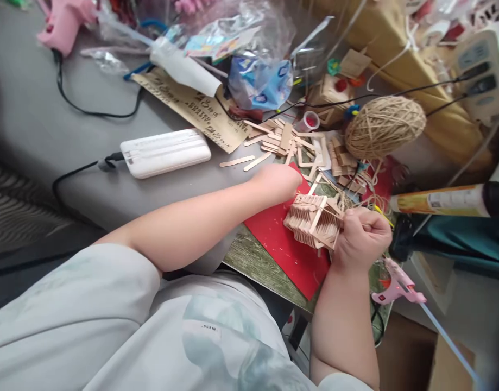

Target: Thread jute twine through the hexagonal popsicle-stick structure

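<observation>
A small structure of stacked craft sticks (pixel 312 221) sits on a red sheet (pixel 269 239), with longer sticks set across it. My left hand (pixel 279 182) is closed just beyond the structure's upper left side; its fingertips are turned away, hiding whatever they hold. At the right end of the structure, my right hand (pixel 364 234) is closed in a pinch, its fingers folded inward. What lies between those fingers is too small to make out. Loose twine (pixel 379 190) lies tangled behind my right hand.
Loose craft sticks (pixel 279 138) and a ball of twine (pixel 385 127) lie behind the hands. A pink glue gun (pixel 399 285) is at the right edge, another pink glue gun (pixel 65 24) at the far left. A white power bank (pixel 165 153) and a power strip (pixel 483 70) have cables attached.
</observation>
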`<state>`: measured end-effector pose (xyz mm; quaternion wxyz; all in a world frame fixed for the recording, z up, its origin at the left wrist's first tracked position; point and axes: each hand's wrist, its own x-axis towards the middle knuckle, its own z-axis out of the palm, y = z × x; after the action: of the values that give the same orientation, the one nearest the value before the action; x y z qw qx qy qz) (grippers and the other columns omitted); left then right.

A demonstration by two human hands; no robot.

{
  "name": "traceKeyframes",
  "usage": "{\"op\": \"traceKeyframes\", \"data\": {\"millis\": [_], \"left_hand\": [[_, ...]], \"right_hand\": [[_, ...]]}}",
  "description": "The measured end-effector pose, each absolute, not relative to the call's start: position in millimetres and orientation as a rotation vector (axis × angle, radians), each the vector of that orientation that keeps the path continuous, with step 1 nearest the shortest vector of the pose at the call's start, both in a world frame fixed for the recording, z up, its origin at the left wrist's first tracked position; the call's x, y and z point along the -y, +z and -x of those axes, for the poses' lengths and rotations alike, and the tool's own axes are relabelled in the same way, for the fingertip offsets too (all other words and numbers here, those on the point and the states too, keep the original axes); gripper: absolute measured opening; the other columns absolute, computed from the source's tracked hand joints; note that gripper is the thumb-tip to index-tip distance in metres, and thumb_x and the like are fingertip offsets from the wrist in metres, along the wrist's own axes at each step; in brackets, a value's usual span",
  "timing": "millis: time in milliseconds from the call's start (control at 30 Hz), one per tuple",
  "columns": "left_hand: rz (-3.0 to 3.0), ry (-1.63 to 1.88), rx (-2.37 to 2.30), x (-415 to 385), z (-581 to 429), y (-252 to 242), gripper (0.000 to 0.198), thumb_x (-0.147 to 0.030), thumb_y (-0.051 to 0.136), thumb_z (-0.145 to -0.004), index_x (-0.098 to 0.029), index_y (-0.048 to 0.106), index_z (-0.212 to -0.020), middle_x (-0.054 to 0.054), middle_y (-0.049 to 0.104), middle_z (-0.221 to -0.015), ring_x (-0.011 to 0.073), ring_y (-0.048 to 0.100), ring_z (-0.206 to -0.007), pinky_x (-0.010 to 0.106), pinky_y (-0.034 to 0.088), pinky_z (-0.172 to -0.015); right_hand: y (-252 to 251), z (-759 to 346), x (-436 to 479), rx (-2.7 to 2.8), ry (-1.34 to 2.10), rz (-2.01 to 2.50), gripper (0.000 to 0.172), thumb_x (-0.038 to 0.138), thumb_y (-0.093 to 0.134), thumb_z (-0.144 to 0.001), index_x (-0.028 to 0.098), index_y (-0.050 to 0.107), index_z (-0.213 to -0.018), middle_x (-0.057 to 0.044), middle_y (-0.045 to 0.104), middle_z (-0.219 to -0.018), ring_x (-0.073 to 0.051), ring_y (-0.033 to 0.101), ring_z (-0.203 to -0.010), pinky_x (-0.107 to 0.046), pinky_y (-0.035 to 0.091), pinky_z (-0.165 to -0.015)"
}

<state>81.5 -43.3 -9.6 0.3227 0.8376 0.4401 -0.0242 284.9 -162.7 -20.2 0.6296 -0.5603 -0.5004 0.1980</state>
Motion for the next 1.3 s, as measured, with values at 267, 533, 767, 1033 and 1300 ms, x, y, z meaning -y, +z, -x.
{"op": "traceKeyframes", "data": {"millis": [267, 533, 767, 1033, 1300], "left_hand": [[-2.178, 0.037, -1.096, 40, -82, -23, 0.030, -0.007, 0.064, -0.087, -0.014, 0.085, -0.107, 0.018, 0.081, -0.104, 0.0349, 0.075, -0.097, 0.046, 0.059, -0.085], [-2.182, 0.014, -1.095, 41, -82, -23, 0.032, -0.008, 0.061, -0.091, -0.015, 0.085, -0.110, 0.018, 0.081, -0.105, 0.0358, 0.076, -0.100, 0.048, 0.062, -0.086], [-2.169, -0.044, -1.120, 41, -80, -16, 0.032, -0.009, 0.062, -0.091, -0.015, 0.085, -0.112, 0.018, 0.081, -0.107, 0.0371, 0.075, -0.104, 0.047, 0.060, -0.087], [-2.144, -0.099, -1.121, 41, -79, -10, 0.025, -0.016, 0.066, -0.090, -0.017, 0.084, -0.108, 0.014, 0.079, -0.105, 0.0301, 0.071, -0.093, 0.042, 0.057, -0.086], [-2.135, -0.099, -1.127, 42, -80, -11, 0.026, -0.009, 0.065, -0.088, -0.016, 0.084, -0.105, 0.014, 0.079, -0.098, 0.0299, 0.072, -0.094, 0.042, 0.057, -0.087]], "right_hand": [[-22, -293, 161, 1.121, 0.490, 1.287, 0.064, 0.029, 0.096, -0.075, 0.025, 0.034, -0.057, 0.007, 0.041, -0.055, -0.013, 0.040, -0.052, -0.032, 0.035, -0.055], [-21, -294, 160, 1.125, 0.464, 1.319, 0.073, 0.040, 0.100, -0.071, 0.025, 0.030, -0.056, 0.008, 0.039, -0.052, -0.012, 0.039, -0.051, -0.032, 0.036, -0.054], [-22, -290, 162, 1.109, 0.449, 1.312, 0.068, 0.034, 0.097, -0.072, 0.024, 0.031, -0.057, 0.009, 0.040, -0.055, -0.010, 0.041, -0.054, -0.030, 0.038, -0.058], [-21, -288, 163, 1.133, 0.415, 1.356, 0.064, 0.030, 0.090, -0.075, 0.025, 0.029, -0.057, 0.009, 0.037, -0.056, -0.011, 0.042, -0.055, -0.029, 0.039, -0.060], [-19, -287, 164, 1.113, 0.450, 1.340, 0.059, 0.023, 0.087, -0.075, 0.024, 0.031, -0.057, 0.008, 0.041, -0.055, -0.011, 0.044, -0.056, -0.029, 0.040, -0.062]]}}
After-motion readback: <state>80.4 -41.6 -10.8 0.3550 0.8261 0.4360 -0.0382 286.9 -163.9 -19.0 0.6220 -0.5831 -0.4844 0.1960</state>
